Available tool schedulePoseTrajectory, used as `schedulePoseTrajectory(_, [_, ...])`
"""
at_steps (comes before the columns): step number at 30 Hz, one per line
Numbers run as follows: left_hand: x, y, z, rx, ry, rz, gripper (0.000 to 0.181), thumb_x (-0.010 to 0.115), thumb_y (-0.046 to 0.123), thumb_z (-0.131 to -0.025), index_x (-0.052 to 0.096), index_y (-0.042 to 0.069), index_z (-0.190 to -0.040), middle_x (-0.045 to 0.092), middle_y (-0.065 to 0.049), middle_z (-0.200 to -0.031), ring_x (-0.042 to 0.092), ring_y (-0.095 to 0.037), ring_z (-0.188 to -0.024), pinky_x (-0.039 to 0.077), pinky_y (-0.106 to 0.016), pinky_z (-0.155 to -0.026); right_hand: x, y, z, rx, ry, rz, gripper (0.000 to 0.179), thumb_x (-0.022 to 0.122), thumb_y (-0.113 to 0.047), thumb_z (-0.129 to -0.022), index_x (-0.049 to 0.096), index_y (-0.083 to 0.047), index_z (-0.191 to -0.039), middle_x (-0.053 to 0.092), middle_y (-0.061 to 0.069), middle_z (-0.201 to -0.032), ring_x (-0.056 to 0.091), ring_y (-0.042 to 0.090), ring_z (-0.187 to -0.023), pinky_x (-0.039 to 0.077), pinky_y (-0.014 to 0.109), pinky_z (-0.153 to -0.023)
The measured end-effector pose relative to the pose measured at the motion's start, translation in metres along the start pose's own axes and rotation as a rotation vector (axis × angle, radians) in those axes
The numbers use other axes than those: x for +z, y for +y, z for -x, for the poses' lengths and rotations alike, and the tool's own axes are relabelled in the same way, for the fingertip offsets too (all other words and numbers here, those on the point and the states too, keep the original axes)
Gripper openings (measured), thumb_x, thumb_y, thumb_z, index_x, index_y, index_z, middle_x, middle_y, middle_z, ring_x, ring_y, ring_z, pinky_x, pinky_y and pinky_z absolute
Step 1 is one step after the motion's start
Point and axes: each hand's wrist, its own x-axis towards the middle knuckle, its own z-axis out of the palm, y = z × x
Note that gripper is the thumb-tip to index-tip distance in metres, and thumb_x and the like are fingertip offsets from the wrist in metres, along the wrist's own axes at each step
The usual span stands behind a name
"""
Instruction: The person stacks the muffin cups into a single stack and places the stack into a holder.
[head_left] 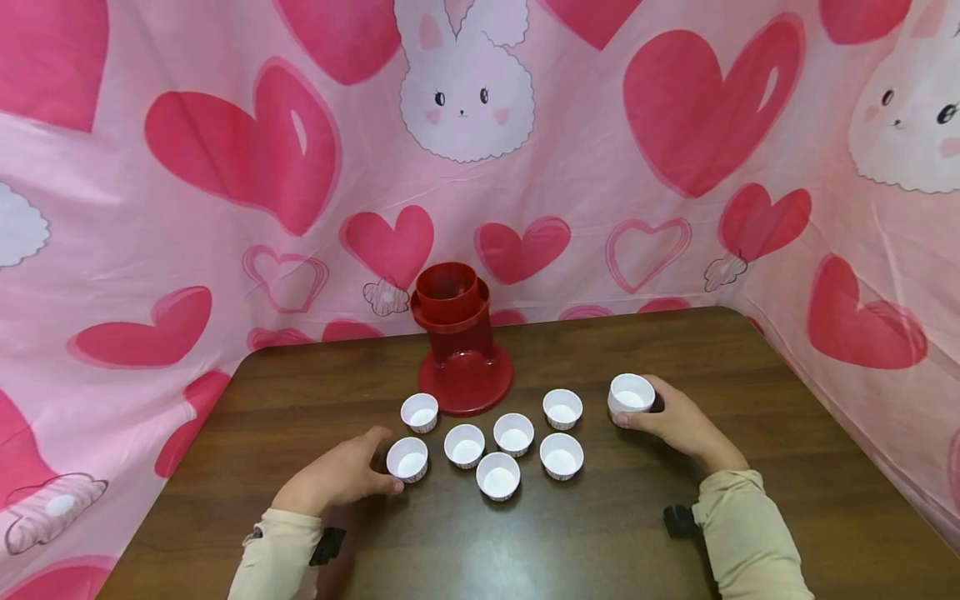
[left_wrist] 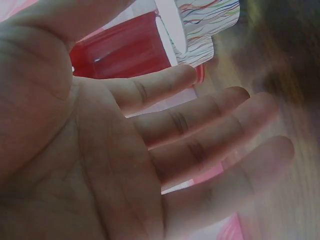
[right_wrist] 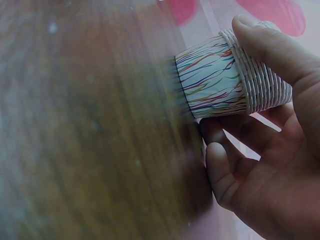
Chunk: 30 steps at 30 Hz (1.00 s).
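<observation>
At the table's right side, my right hand (head_left: 688, 423) grips a nested stack of white paper baking cups (head_left: 628, 408), thumb on the near side. The right wrist view shows wavy coloured lines on the bottom cup (right_wrist: 212, 80) and several rims packed above it. My left hand (head_left: 337, 473) is beside the leftmost near cup (head_left: 407, 461), its thumb and fingers spread around that cup's left side. In the left wrist view its fingers (left_wrist: 200, 150) are extended, with striped cups (left_wrist: 212, 17) beyond them.
Several single cups stand upright mid-table, among them a cup (head_left: 419, 413) in front of a red plastic stand (head_left: 467, 387) with a round base and cylinder top. Others include a cup (head_left: 498, 478) nearest me and a cup (head_left: 562, 457) toward the right. Heart-patterned cloth (head_left: 457, 183) surrounds the wooden table (head_left: 525, 550).
</observation>
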Motion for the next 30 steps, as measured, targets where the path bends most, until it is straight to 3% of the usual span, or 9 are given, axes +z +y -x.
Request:
schedulePoseTrajectory(9, [0.006, 0.004, 0.000, 0.001, 0.019, -0.051, 0.054, 0.091, 0.022, -0.074, 0.060, 0.007, -0.115, 0.065, -0.004, -0.099, 0.061, -0.022, -0.091, 0.050, -0.049, -0.088, 0.001, -0.002, 0.000, -0.008, 0.010, -0.005, 0.068, 0.084, -0.024, -0.083, 0.052, 0.003, -0.137, 0.063, 0.018, -0.119, 0.054, 0.034, -0.110, 0.040, 0.051, -0.095])
schedulePoseTrajectory(17, [0.012, 0.012, -0.002, 0.027, 0.030, -0.068, 0.057, 0.092, 0.023, -0.073, 0.060, 0.007, -0.118, 0.065, -0.006, -0.102, 0.062, -0.024, -0.094, 0.050, -0.051, -0.091, 0.001, -0.001, 0.001, -0.018, 0.023, 0.002, 0.067, 0.084, -0.023, -0.083, 0.053, 0.003, -0.135, 0.063, 0.018, -0.118, 0.054, 0.033, -0.109, 0.040, 0.049, -0.095])
schedulePoseTrajectory(23, [0.018, 0.014, -0.007, 0.097, 0.047, -0.078, 0.052, 0.090, 0.025, -0.076, 0.061, 0.011, -0.117, 0.066, -0.002, -0.102, 0.062, -0.022, -0.094, 0.050, -0.050, -0.090, 0.002, 0.000, 0.002, -0.014, 0.021, 0.002, 0.067, 0.085, -0.023, -0.083, 0.053, 0.003, -0.136, 0.063, 0.018, -0.118, 0.054, 0.033, -0.110, 0.041, 0.050, -0.095])
schedulePoseTrajectory(30, [0.016, 0.015, -0.006, 0.128, 0.077, -0.023, 0.056, 0.087, 0.019, -0.079, 0.062, 0.007, -0.127, 0.067, -0.005, -0.113, 0.062, -0.024, -0.103, 0.047, -0.051, -0.098, 0.001, -0.001, 0.001, -0.014, 0.018, 0.005, 0.067, 0.085, -0.024, -0.083, 0.053, 0.002, -0.135, 0.063, 0.017, -0.117, 0.054, 0.033, -0.109, 0.041, 0.050, -0.094])
